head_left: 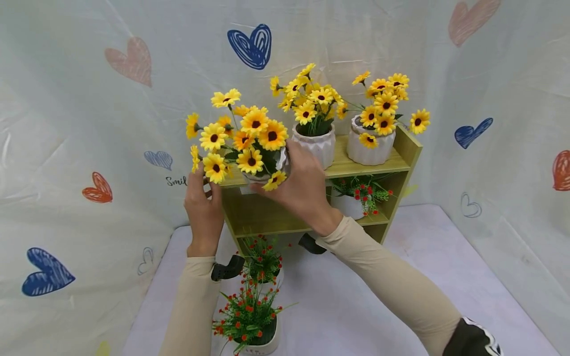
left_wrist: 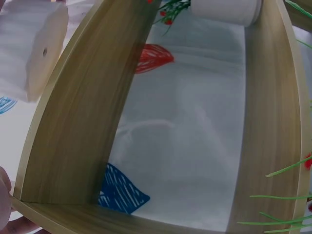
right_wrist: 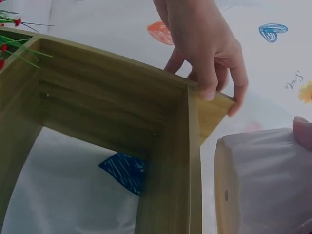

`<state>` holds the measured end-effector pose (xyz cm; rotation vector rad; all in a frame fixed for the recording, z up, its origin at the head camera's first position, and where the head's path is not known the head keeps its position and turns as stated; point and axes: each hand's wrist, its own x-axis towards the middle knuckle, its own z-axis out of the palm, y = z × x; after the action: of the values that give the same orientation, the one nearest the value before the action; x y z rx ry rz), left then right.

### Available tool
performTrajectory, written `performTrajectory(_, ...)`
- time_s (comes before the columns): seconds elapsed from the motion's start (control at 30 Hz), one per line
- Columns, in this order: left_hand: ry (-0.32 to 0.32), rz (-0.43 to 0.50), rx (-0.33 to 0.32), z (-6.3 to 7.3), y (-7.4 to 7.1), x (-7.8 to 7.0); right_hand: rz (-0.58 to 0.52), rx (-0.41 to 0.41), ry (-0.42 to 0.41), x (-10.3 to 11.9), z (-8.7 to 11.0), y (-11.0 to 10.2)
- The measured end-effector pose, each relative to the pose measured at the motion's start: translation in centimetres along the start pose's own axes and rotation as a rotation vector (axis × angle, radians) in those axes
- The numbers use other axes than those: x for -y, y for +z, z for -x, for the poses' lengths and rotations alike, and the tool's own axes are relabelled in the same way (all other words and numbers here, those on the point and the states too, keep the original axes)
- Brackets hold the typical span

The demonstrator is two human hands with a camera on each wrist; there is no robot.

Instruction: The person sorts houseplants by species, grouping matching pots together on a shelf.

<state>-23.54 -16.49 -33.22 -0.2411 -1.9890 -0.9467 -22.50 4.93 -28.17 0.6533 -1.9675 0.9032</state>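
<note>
My right hand grips a white ribbed flowerpot of yellow daisy-like artificial flowers. The pot is tilted, its base lifted off the top board in the right wrist view. At the upper left corner of the wooden shelf, my left hand holds the end panel, fingers bent over its edge as the right wrist view shows. Two more white pots of yellow flowers, a middle one and a right one, stand on the top board.
A white pot with red-flowered greenery sits on the shelf's middle level, at the right. Two similar plants, a nearer one and a farther one, stand on the pale tabletop in front. A heart-printed sheet hangs behind.
</note>
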Motion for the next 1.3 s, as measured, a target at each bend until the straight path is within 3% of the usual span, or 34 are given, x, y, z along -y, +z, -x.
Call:
performTrajectory(0.23,0.050,0.021,-0.009,0.0,0.1,0.3,0.053,0.048,0.086,0.5,-1.1,1.5)
performTrajectory(0.5,0.054,0.026,-0.005,0.1,0.0,0.2,0.093,0.170,0.253,1.0,-2.2,2.2)
performTrajectory(1.0,0.031,0.026,-0.027,0.0,0.3,0.2,0.203,0.331,0.401,1.2,-4.0,3.6)
performTrajectory(1.1,0.031,0.027,-0.026,0.0,0.3,0.2,0.253,0.344,0.397,1.1,-4.0,3.8)
performTrajectory(1.3,0.030,0.019,-0.011,-0.1,0.1,0.2,0.376,0.305,0.284,1.2,-3.6,3.9)
